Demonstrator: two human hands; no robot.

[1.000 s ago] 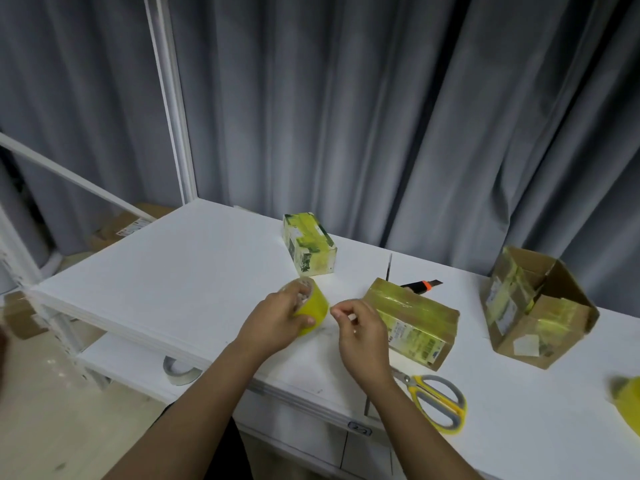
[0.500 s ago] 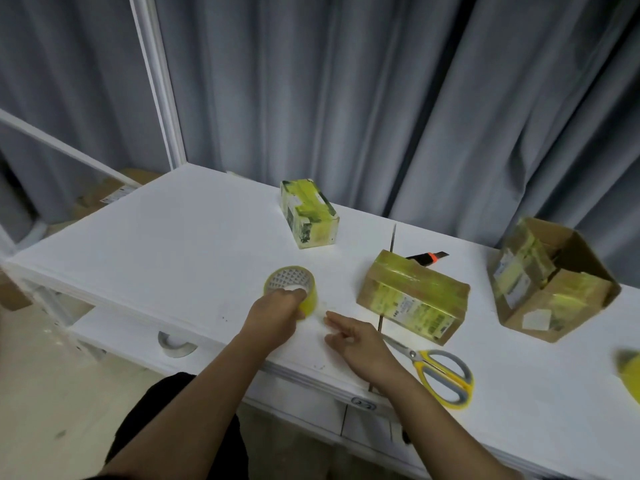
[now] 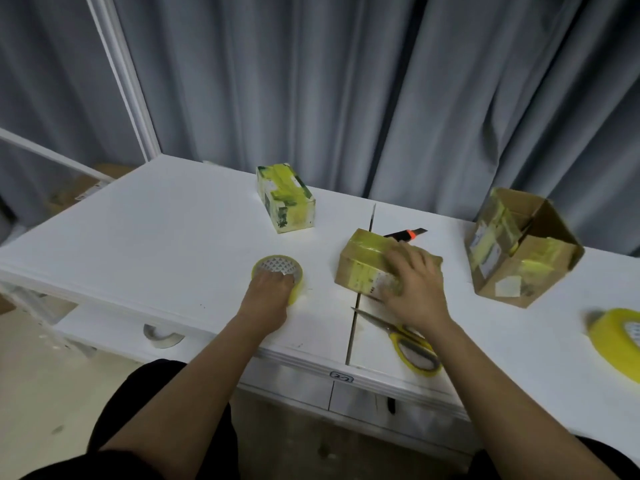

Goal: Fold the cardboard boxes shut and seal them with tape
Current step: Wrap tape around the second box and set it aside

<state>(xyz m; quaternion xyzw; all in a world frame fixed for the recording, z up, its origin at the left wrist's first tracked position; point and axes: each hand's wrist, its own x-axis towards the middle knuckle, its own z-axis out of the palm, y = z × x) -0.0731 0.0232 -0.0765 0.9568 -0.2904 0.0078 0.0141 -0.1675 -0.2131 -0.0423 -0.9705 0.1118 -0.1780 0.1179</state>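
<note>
The middle cardboard box (image 3: 367, 268) lay closed on the white worktop (image 3: 156, 244), straddling the seam between two panels, its top and sides already wrapped in yellow tape. My right hand (image 3: 414, 289) rested on its near right end, fingers spread and pressing the taped surface rather than curling round it. My left hand (image 3: 268, 294) held the tape roll (image 3: 277, 271), lying flat on the worktop to the left of that box, with the fingers curled over its near rim.

Farther back, a small green-and-white box (image 3: 285, 199) stood closed and taped. At the right, the larger cardboard box (image 3: 519, 251) lay tipped with its flaps open; I judged this one still to be folded and sealed, so the task stood partly complete.

Scissors (image 3: 405, 337) with yellow handles lay just in front of the middle box. A utility knife (image 3: 405, 233) showed just behind it. A second tape roll (image 3: 620, 341) lay at the right edge.
</note>
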